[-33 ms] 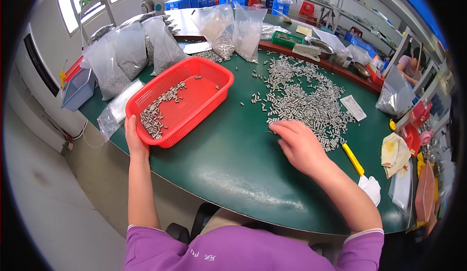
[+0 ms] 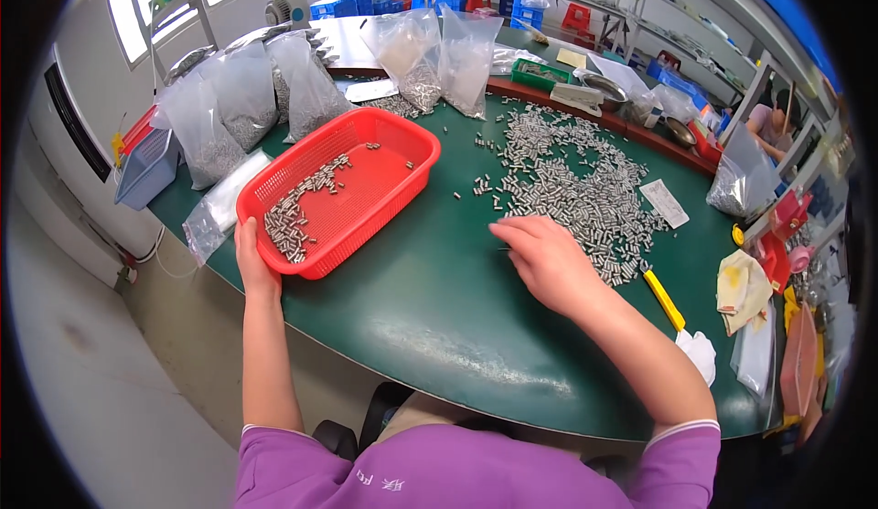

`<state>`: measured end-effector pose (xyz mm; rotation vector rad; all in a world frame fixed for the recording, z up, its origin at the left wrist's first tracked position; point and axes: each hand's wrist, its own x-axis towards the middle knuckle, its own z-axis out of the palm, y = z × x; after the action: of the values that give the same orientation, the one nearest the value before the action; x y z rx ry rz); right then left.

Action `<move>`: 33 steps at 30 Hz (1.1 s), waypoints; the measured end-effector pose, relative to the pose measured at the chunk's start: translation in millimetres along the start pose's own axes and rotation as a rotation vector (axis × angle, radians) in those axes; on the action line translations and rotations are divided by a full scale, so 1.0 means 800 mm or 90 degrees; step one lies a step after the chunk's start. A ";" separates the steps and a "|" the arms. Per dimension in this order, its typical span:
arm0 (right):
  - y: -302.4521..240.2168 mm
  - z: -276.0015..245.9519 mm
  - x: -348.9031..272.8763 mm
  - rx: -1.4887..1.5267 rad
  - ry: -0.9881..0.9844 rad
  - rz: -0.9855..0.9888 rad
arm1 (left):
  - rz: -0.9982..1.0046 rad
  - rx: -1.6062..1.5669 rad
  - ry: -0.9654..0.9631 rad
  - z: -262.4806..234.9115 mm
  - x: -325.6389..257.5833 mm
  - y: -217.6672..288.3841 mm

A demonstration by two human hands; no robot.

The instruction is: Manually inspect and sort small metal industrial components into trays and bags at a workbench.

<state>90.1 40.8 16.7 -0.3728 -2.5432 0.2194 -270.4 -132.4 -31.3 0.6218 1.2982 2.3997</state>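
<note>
My left hand (image 2: 254, 257) grips the near left corner of a red plastic basket (image 2: 380, 221), thumb over its rim. Inside, many small silvery metal cylinders (image 2: 288, 225) gather toward the left side, with a few apart on the right. My right hand (image 2: 544, 257) is over the green table, palm down, fingers stretched to the left and thumb a little apart; nothing shows in it, though its underside is hidden. Just beyond it spreads a large loose pile of the same metal cylinders (image 2: 585, 180). A yellow-handled tool (image 2: 663, 299) lies right of the hand.
Clear bags of metal parts (image 2: 240, 97) stand behind the basket, beside a blue-grey bin (image 2: 148, 169). A white printed slip (image 2: 664, 203) lies at the pile's right edge. A green tray (image 2: 540, 74) stands at the back. Another person (image 2: 776, 125) sits at far right.
My right hand has shifted slightly left, away from the pile's near edge. My left hand and the basket have barely moved.
</note>
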 end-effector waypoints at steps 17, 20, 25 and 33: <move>0.036 0.069 0.144 -0.048 -0.071 0.182 | 0.004 0.010 -0.021 0.007 -0.006 0.007; 0.022 0.047 0.179 0.085 0.061 0.186 | 0.001 0.010 -0.006 0.007 -0.006 0.006; -0.003 0.030 0.216 0.108 0.105 -0.006 | -0.023 0.017 0.007 0.006 -0.003 0.008; 0.013 -0.015 0.093 -0.081 -0.330 0.182 | -0.020 0.029 -0.005 0.001 0.003 0.004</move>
<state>38.8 74.7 61.3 -0.8225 -3.0119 0.2921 -272.6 -132.3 -27.6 0.6183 1.3529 2.3456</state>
